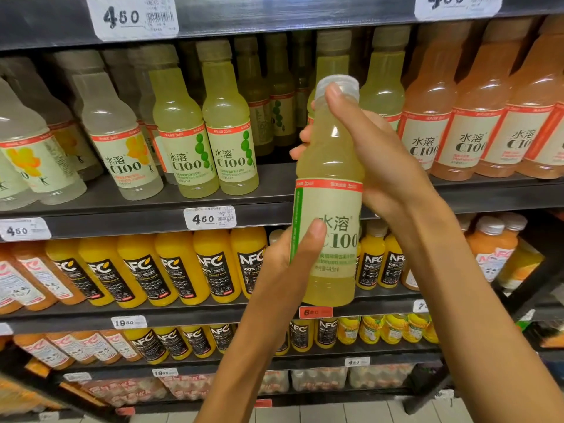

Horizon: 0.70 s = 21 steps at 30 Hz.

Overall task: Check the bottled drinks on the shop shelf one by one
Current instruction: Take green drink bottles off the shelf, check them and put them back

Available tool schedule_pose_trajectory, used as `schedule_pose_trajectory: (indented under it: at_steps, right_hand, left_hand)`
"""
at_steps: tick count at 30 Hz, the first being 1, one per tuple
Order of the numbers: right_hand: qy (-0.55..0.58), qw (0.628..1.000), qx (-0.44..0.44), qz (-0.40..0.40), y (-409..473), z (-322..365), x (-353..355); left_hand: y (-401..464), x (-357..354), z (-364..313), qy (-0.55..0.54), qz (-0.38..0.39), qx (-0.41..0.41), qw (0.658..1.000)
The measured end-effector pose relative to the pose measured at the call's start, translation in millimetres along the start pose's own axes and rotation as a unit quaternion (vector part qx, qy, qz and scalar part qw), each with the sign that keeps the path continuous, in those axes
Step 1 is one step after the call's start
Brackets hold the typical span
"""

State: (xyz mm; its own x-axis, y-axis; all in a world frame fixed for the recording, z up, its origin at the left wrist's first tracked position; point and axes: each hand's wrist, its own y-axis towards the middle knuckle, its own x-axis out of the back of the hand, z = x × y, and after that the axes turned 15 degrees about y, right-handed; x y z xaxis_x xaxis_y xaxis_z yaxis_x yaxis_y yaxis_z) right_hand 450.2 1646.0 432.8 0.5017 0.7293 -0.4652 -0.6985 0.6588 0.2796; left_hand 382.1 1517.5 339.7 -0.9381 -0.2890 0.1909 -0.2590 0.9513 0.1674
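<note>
Upright, bottle [329,190] between both hands' grip

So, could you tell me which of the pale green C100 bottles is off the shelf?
The pale green C100 bottle held in front of the shelves: left hand on its label, right hand round its neck.

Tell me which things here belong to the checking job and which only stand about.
Job: pale green plastic C100 bottle, held by left hand and right hand; green C100 bottles on shelf.
Standing about: white price tag; orange NFC juice bottles.
</note>
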Motion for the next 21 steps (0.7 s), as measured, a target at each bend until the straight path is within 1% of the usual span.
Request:
schedule_pose_trajectory:
  at_steps: [2,10,16,21]
  right_hand:
    - [-0.001,1.0,-0.013,0.006,0.8,3.2,0.0]
    - [0.092,0.994,-0.057,0.008,1.9,-7.5,3.4]
    - [0.132,0.982,-0.132,-0.027,6.9,-12.6,8.8]
    - [0.138,0.972,-0.188,-0.027,9.7,-15.3,13.3]
  left_hand:
    - [-0.4,-1.3,-1.1,-0.02,0.007,0.003,1.0]
    - [-7.7,-0.6,-6.4,-0.145,0.057,0.036,0.987]
    - [-7.0,1.0,-11.9,-0.278,0.087,0.048,0.955]
    - [-4.4,3.7,-17.4,-0.376,0.133,0.024,0.917]
